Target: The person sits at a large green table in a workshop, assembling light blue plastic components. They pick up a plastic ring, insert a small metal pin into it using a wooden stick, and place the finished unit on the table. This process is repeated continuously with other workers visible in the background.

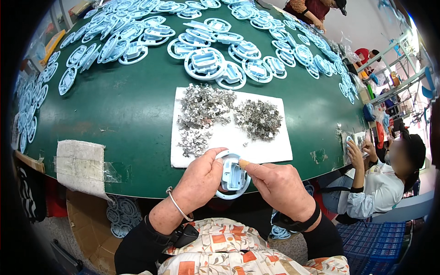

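Note:
Close to the table's front edge, my left hand (200,179) grips a light blue plastic ring-shaped part (234,178) with a boxy compartment in its middle. On the other side my right hand (280,185) has its thumb and fingers closed at the part's upper rim; a tan tip shows at the fingers, and whether it is a finger cover or a small piece I cannot tell. Just beyond my hands lies a white foam sheet (231,145). It bears piles of small shiny metal clips (206,107), with a separate heap (259,120) to the right.
Many similar blue ring parts (204,63) cover the far side of the green table (128,114). A white cloth pad (80,161) is taped at the left front edge. Below stands a cardboard box (91,224) with more parts. A co-worker (373,183) sits at the right; another person (314,11) is at the far side.

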The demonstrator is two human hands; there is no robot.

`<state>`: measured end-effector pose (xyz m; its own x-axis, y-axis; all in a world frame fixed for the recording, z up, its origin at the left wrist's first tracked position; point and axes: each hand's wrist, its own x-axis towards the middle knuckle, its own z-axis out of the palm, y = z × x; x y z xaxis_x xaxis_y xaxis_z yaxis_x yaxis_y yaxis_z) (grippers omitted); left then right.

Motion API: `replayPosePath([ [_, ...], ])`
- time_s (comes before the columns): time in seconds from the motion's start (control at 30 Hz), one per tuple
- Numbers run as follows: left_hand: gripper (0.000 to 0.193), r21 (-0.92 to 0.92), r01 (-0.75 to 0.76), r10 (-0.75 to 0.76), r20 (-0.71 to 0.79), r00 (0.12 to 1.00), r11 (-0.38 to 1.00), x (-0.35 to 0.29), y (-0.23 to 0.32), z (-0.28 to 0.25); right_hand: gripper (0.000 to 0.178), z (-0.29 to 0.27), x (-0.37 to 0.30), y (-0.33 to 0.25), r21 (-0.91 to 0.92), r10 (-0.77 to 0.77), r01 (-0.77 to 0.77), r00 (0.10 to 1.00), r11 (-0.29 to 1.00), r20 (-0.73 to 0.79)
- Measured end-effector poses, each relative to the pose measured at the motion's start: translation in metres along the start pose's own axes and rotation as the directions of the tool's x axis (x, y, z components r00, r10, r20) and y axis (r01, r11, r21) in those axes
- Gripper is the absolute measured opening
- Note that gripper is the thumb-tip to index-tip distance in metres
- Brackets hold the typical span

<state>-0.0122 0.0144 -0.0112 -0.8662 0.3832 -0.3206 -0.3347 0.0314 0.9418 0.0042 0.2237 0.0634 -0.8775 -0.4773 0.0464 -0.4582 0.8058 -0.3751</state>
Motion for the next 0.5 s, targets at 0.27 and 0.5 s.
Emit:
replayPosePath([
  [0.27,0.039,0.035,-0.044,0.044,0.006,0.999,0.998,0.002,-0.006,0.000,0.026,-0.022,0.018,-0.018,-0.190,0.023,0.018,0.976,0.982,0.215],
  [0.5,0.037,0.119,-0.031,0.034,-0.019,0.999,0.992,0.003,-0.010,0.000,0.026,-0.030,0.028,-0.026,-0.293,-0.052,0.149,0.948,0.944,0.315],
])
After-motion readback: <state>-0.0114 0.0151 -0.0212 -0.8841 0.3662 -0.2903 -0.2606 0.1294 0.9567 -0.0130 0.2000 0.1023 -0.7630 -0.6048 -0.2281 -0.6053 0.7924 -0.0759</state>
